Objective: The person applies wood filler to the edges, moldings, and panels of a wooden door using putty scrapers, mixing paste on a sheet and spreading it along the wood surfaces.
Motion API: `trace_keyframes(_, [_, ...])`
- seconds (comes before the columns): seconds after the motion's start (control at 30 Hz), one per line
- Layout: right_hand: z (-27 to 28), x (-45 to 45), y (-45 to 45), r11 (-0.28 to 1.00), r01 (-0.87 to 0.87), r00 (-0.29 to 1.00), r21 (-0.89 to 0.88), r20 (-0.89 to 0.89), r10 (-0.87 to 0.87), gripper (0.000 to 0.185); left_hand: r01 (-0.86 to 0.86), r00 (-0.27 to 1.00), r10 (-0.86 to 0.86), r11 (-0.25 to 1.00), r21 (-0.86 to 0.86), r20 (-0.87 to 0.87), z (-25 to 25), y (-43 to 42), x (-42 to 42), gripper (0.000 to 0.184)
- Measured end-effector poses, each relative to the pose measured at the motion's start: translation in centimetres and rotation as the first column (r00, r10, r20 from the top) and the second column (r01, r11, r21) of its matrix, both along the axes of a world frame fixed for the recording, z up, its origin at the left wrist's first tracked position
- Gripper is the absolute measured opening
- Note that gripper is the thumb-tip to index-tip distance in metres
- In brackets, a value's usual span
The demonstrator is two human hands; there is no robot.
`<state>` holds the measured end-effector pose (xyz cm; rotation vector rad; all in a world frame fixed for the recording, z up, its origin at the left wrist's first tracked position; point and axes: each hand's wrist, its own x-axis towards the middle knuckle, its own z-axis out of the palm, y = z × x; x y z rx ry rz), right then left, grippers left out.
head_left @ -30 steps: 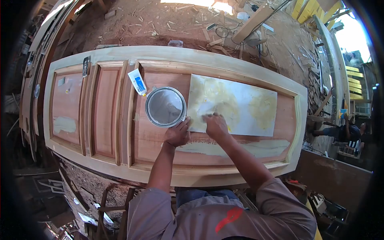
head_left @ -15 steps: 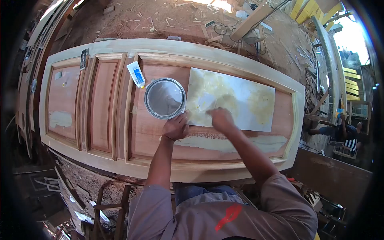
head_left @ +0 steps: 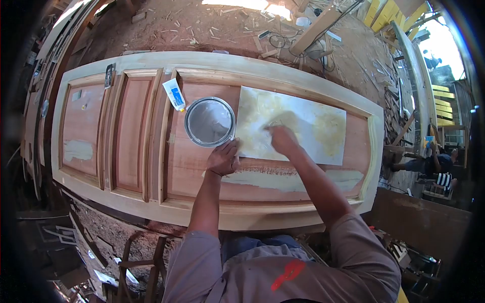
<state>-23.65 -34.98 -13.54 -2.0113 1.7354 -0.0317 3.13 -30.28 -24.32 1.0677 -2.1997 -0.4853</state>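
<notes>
My left hand (head_left: 223, 158) is closed at the lower left corner of a white sheet (head_left: 328, 146), its fingers against the lower side of a round metal can (head_left: 188, 132). Greyish material fills the can. Over the sheet's middle, my right hand (head_left: 284, 140) is closed with its fingers pointing left; a small dark tip shows at them, too unclear to name. Yellowish smears cover much of the sheet. A white and blue tube (head_left: 174, 94) with a yellow cap lies beside the can. Everything rests on a panelled wooden door (head_left: 136, 136).
A dark flat tool (head_left: 109, 76) lies on the door's left part. Pale filler patches (head_left: 78, 150) mark its panels. Wood scraps litter the ground behind, near a leaning post (head_left: 318, 30) and cables. Another person (head_left: 438, 164) is at the far right.
My right hand has moved slightly up and right over the sheet. My left hand stays by the can and the sheet's corner. The view has shifted a little.
</notes>
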Motion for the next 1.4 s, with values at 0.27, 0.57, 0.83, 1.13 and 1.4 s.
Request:
trace_keyframes(0.27, [-3.1,1.3,9.0,0.978,-0.07,0.997,-0.197,-0.042,0.063,0.051,0.011,1.0,-0.011,1.0,-0.002,0.02,0.0,0.7,-0.2,0.043])
trace_keyframes(0.57, [-4.1,-3.9,0.8,0.992,0.104,0.989,-0.076,-0.094,-0.111,0.051,0.023,1.0,-0.023,1.0,-0.014,0.0,0.0,0.0,-0.6,0.041])
trace_keyframes(0.83, [-0.2,-3.8,2.6,0.993,0.04,0.997,0.114,-0.076,-0.031,0.049,0.024,1.0,-0.024,0.998,-0.052,-0.005,0.1,0.0,-0.7,0.042])
trace_keyframes(1.13, [-4.7,2.1,11.1,0.99,0.044,0.997,-0.134,-0.056,-0.051,0.054,0.021,0.999,-0.02,0.999,-0.046,0.03,-0.6,0.1,-0.6,0.043])
trace_keyframes(1.4, [-2.2,0.5,-1.5,0.964,0.245,0.966,-0.103,-0.058,-0.251,0.044,-0.007,1.0,0.007,1.0,-0.006,-0.004,-0.6,-0.3,-0.6,0.033])
